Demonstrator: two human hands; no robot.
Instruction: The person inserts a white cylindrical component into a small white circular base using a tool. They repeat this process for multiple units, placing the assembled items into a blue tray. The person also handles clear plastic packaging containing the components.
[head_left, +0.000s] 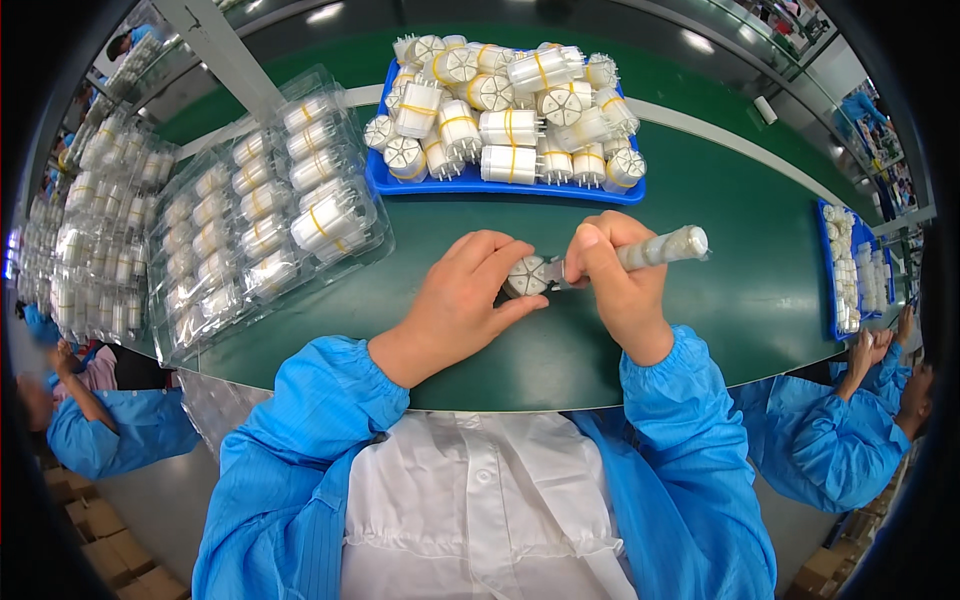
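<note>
White cylinder bundle [527, 276]: resting on green counter [740, 290].
Left hand [465, 290]: gripping bundle; keeping it steady is advisable.
Right hand [615, 280]: clenching grey tool [662, 247], working squarely at bundle's end.

Bright blue smock sleeves, elastic-gathered at the cuffs; white buttoned apron front; bare grips.

Green work table [760, 290], blue tray [470, 183] of white banded bundles, clear blister trays [260, 215] at left, second blue tray [828, 275] far right
</note>
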